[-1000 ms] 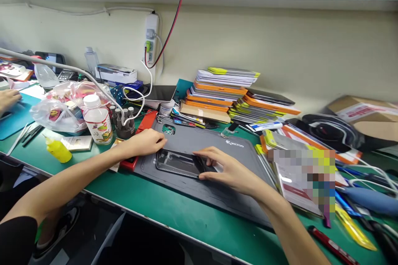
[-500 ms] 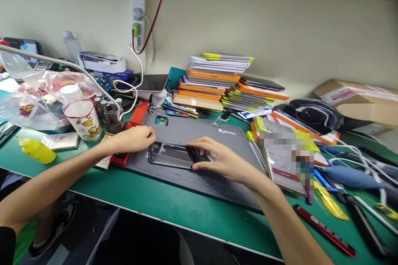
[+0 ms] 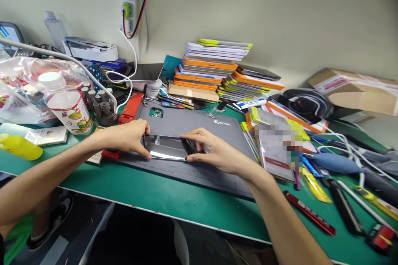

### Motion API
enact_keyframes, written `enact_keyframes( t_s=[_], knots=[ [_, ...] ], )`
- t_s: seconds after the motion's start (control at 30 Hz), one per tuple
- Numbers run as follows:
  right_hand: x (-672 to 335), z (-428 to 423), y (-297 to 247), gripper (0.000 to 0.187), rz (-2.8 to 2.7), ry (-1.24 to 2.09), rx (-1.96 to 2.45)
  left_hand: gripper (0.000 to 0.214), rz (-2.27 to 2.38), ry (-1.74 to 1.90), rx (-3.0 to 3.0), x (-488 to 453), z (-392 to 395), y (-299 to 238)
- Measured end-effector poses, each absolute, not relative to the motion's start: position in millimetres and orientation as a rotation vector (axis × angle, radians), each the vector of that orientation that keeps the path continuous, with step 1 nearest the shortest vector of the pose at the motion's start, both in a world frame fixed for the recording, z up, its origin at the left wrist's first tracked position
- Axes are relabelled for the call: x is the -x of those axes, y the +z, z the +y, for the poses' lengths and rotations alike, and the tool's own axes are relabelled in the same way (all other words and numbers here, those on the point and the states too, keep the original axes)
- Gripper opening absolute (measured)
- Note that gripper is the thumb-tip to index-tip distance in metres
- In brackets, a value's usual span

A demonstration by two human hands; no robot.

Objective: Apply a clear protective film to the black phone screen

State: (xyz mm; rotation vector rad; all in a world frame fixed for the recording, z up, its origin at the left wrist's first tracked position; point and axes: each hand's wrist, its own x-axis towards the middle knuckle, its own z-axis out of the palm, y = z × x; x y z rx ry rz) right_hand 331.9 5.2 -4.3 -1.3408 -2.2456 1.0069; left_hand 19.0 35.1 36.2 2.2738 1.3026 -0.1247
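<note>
Flat black glassy phone (image 3: 166, 149) near front-left corner of grey rectangular mat (image 3: 192, 121) — left hand (image 3: 133, 137), right hand (image 3: 214, 151) each pinch one end, fingers part-spread. Best: edges only, even pressure, keep level.

A lidded plastic jar (image 3: 70, 109) stands beside a yellow bottle (image 3: 21, 147), and a cardboard box (image 3: 357, 91) rests by the wall (image 3: 264, 12).
</note>
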Motion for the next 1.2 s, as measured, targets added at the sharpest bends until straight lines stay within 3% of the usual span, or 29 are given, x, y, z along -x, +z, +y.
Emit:
enact_keyframes(
  t_s=[0.7,1.2],
  knots=[
    [-329,3,-1,0.060,-2.267,0.911,1.391,0.074,1.354,-0.083,-2.261,-25,32,34],
    [-320,4,7,0.058,-2.207,1.051,1.424,0.071,1.323,-0.072,-2.227,-19,29,32]
  ],
)
